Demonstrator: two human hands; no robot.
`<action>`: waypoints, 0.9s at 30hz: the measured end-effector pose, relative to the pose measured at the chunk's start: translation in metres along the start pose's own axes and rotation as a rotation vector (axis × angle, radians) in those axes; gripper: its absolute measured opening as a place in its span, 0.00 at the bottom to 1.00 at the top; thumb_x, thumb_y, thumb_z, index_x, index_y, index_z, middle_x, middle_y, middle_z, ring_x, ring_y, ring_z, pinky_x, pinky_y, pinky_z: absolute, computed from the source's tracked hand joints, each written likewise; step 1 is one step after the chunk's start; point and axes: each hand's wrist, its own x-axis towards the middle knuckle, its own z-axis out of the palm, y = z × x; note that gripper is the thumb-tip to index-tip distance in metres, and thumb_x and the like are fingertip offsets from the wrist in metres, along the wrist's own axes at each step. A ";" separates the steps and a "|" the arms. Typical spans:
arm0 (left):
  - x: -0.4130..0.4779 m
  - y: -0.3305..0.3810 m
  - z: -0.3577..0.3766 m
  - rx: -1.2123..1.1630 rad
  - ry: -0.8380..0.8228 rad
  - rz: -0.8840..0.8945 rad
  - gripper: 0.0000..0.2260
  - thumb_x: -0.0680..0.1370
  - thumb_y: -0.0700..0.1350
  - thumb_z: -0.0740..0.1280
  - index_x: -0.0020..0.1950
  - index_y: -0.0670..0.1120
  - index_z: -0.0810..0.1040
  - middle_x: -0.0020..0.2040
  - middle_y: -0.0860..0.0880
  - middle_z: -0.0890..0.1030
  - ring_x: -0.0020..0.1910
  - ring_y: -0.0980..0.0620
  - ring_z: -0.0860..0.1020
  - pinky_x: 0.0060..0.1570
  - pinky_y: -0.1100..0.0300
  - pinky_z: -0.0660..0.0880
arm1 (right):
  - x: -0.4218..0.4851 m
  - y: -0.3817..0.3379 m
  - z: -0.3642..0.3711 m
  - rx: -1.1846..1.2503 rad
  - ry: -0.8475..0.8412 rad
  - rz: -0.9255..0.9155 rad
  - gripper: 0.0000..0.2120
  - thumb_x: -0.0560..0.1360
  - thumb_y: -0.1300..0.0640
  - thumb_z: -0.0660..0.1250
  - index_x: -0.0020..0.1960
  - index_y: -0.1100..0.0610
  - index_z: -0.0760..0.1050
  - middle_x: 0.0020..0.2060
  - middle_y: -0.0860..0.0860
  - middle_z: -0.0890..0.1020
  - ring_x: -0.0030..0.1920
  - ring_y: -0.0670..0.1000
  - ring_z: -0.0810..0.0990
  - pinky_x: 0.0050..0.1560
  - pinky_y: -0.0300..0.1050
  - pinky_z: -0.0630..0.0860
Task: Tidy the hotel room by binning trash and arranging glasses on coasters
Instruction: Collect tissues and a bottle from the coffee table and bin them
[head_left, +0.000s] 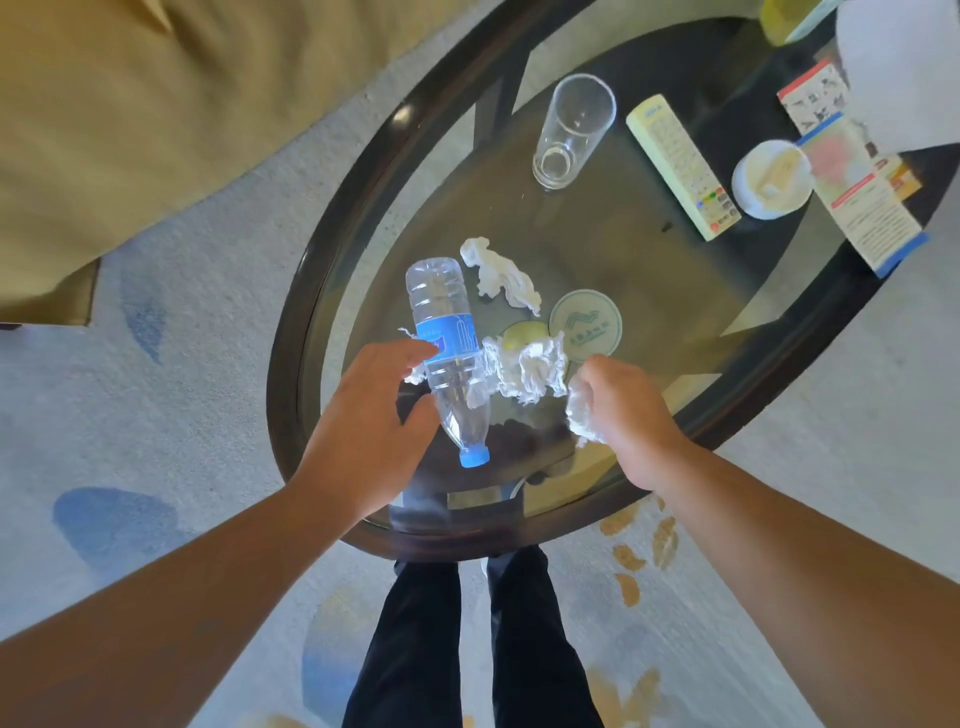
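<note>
As I look straight down from the head camera, a pale carpet (218, 332) with blue and orange patches fills most of the view, and a tan upholstered seat (130, 104) takes the upper left corner. In the centre is the bench (285, 353), an oval of glass in a dark wooden rim, with my dark-trousered legs (410, 649) standing at its near edge so both arms reach over it. My left hand (358, 415) is spread, thumb and fingers apart either side of a clear plastic water bottle (441, 306) that lies on its side on the glass, blue cap toward me. I cannot tell whether the fingers touch it, and I judge the spread is meant to take it round the middle as trash. My right hand (623, 410) is clenched round a crumpled held tissue (582, 415), bunched small, I think, for carrying to the bin. Farther back an empty drinking glass (571, 130) stands upright on the bare bench, well apart from any coaster, so that step is not yet done. Beside it lie a pale remote control (680, 166), a small white dish (771, 179) and some leaflets (857, 197). A near wad (524, 369) of tissue touches the bottle and a far wad (498, 275) lies just beyond. A round green-printed coaster (585, 325) lies free, and a yellow-green disc (522, 332), perhaps a second one, is half hidden under the near wad.
</note>
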 end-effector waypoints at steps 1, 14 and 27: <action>0.000 0.000 -0.002 0.004 0.007 0.003 0.16 0.77 0.47 0.63 0.64 0.59 0.69 0.60 0.60 0.72 0.56 0.64 0.72 0.50 0.72 0.67 | -0.002 -0.005 -0.001 0.078 0.009 0.036 0.16 0.75 0.50 0.61 0.38 0.64 0.68 0.32 0.51 0.67 0.28 0.48 0.63 0.29 0.42 0.61; -0.004 -0.008 -0.013 0.025 0.062 -0.015 0.17 0.78 0.46 0.65 0.64 0.59 0.69 0.58 0.62 0.70 0.54 0.66 0.71 0.46 0.73 0.66 | 0.005 -0.020 -0.009 0.133 -0.187 0.217 0.15 0.76 0.69 0.55 0.44 0.56 0.78 0.51 0.49 0.81 0.50 0.49 0.81 0.52 0.46 0.74; -0.007 -0.017 -0.007 0.000 0.044 -0.069 0.15 0.78 0.45 0.65 0.64 0.57 0.70 0.62 0.57 0.73 0.56 0.57 0.73 0.46 0.71 0.68 | 0.004 -0.005 0.000 -0.233 -0.104 -0.018 0.22 0.66 0.42 0.72 0.55 0.46 0.68 0.47 0.46 0.74 0.39 0.46 0.78 0.33 0.40 0.71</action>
